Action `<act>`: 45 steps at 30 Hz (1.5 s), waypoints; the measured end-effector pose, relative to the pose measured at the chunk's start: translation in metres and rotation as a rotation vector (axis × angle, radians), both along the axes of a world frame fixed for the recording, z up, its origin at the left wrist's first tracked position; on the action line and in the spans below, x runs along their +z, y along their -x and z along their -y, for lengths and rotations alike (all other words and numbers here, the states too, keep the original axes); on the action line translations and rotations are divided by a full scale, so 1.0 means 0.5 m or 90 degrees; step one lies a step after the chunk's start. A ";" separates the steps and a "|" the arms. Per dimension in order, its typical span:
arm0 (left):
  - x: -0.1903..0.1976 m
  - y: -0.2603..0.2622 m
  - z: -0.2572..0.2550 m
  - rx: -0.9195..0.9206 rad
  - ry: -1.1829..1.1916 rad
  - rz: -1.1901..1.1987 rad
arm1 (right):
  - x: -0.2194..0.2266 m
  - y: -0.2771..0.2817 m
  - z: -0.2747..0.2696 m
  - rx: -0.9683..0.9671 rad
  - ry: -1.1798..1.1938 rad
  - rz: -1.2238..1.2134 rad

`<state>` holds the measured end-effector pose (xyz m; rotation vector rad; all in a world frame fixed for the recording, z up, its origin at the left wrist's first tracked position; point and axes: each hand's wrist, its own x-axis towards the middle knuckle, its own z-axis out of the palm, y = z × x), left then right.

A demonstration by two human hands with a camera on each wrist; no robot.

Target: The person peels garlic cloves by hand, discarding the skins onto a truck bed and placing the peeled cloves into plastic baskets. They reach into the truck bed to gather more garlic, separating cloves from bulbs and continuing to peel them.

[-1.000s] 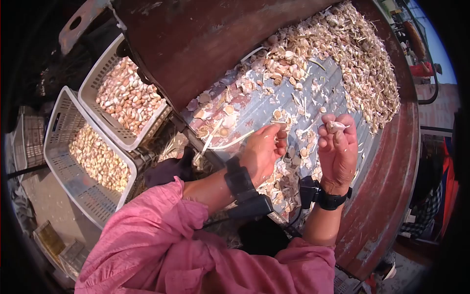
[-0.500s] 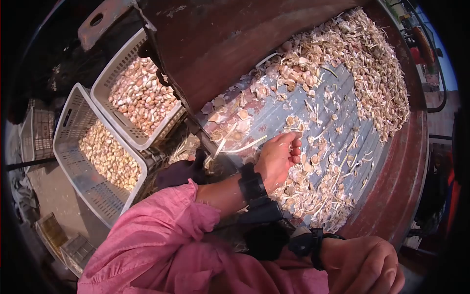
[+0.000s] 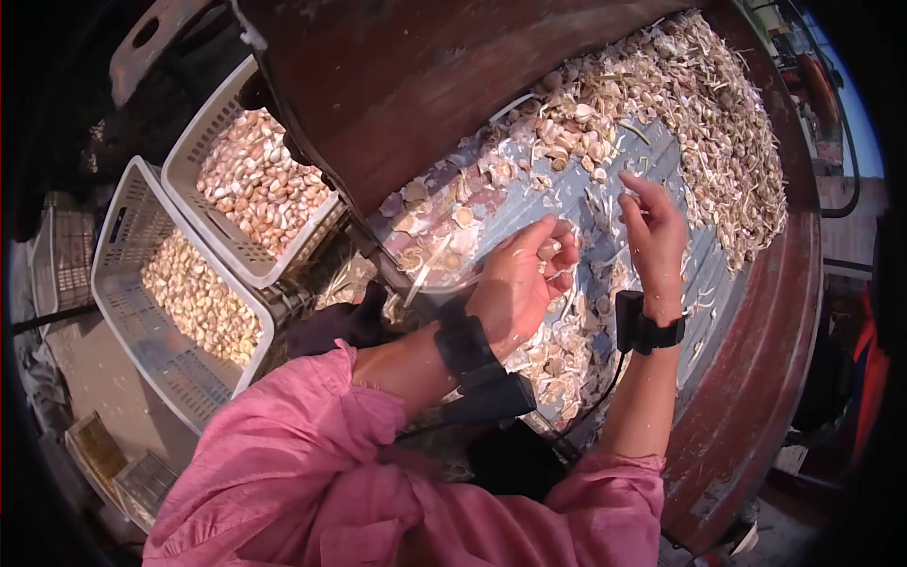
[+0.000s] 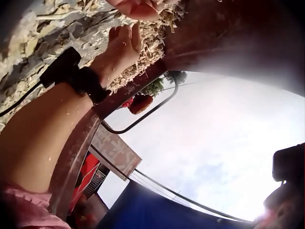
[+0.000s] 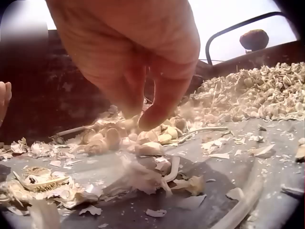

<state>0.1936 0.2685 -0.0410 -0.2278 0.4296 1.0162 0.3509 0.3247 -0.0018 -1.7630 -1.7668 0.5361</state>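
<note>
My left hand (image 3: 510, 293) is palm up over the grey ribbed metal bed (image 3: 675, 156), its fingers curled round a pale garlic clove (image 3: 549, 249). Farther right, my right hand (image 3: 658, 250) reaches forward over the bed, index finger and thumb apart in the head view. Seen from the right wrist, the fingers of the right hand (image 5: 138, 52) point down close over garlic cloves (image 5: 150, 149) and loose skins, nothing showing between them. The left wrist view has the right hand (image 4: 119, 53) beyond part of the left hand (image 4: 136, 8).
Papery garlic skins (image 3: 557, 364) litter the near bed, and a tall heap of dry garlic scraps (image 3: 727, 142) lines its far right. A rusty red side wall (image 3: 406, 85) rises behind. At left stand two plastic crates, one of pinkish cloves (image 3: 255, 184), one of yellowish cloves (image 3: 198, 298).
One second ago my right hand pinched a garlic clove; half a second ago it was down at the lower right. Now it is back over the bed without it. The left hand stays about in place.
</note>
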 end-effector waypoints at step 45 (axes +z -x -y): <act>0.057 -0.008 0.035 0.053 -0.305 -0.323 | 0.032 0.111 0.114 -0.073 0.099 -0.559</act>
